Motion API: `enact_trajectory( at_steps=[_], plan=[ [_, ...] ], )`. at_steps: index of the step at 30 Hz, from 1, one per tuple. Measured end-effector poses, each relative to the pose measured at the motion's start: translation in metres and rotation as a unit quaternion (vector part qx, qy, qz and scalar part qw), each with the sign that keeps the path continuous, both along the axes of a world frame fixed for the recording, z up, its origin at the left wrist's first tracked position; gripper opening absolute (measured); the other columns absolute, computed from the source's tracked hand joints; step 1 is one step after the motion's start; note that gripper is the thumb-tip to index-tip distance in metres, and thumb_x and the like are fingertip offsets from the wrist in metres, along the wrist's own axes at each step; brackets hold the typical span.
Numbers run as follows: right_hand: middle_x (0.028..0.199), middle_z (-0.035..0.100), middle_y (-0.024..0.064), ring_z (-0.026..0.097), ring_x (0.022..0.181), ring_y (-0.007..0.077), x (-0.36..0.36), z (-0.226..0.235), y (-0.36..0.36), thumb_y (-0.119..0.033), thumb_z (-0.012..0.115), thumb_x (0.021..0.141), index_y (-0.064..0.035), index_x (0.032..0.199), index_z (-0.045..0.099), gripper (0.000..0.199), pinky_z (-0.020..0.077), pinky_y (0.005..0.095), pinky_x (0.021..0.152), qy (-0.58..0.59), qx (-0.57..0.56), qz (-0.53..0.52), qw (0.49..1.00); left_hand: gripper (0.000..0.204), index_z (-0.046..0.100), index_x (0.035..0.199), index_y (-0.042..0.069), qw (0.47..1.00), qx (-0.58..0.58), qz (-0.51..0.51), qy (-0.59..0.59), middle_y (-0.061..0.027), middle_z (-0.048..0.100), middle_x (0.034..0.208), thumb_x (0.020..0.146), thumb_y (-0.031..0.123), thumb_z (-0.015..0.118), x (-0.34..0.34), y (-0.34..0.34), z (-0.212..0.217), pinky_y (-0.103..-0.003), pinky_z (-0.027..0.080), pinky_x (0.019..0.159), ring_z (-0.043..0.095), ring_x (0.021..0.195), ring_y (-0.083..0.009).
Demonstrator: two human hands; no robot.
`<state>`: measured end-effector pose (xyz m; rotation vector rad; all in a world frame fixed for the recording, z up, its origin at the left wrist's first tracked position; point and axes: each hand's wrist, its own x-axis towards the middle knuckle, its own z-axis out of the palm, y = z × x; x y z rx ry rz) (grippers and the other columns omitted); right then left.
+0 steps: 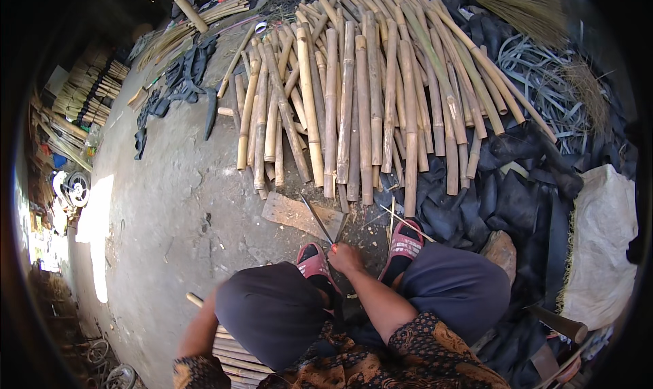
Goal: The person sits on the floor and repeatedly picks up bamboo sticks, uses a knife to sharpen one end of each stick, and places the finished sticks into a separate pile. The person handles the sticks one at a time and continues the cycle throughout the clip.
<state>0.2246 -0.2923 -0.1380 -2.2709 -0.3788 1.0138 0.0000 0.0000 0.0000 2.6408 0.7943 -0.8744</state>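
Note:
My right hand is closed round the handle of a knife, between my feet. The narrow dark blade points away and to the left, over a flat wooden board on the floor. My left forearm reaches down outside my left knee, which hides the hand and its fingers. Close to that hidden hand, the end of a bamboo piece sticks out to the left. Below it, several bamboo lengths lie side by side next to my left leg. Whether the left hand grips one, I cannot tell.
A large heap of cut bamboo poles spreads ahead of my feet. Black rubbery sheets cover the right side, with a white sack and pale tangled strips. Dark scraps lie farther left. Thin slivers rest by my right sandal.

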Motion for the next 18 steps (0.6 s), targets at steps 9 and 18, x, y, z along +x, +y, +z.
enact_trajectory(
  at_steps=[9,18],
  plan=[
    [0.113,0.071,0.0243,0.068,0.108,0.0438,-0.004,-0.022,0.015,-0.036,0.062,0.089,-0.0028,0.109,0.072,0.040,0.0544,0.0500,0.093,0.085,0.026,-0.063,0.994,0.047,0.066,0.119,0.002,0.965,-0.121,-0.109,-0.203,-0.0274,0.071,0.106,0.098,0.043,0.061,0.350,-0.076,0.024,-0.048,0.053,0.090,0.068,0.103,-0.0433],
    [0.112,0.072,0.0230,0.072,0.100,0.0346,-0.004,-0.034,0.019,-0.041,0.066,0.096,-0.0014,0.127,0.063,0.051,0.0567,0.0480,0.082,0.191,0.267,-0.197,0.924,0.038,0.070,0.112,0.000,0.891,-0.353,0.052,-0.283,-0.0200,0.074,0.100,0.096,0.034,0.066,0.472,-0.295,-0.103,-0.040,0.055,0.088,0.072,0.098,-0.0325]
  ],
)
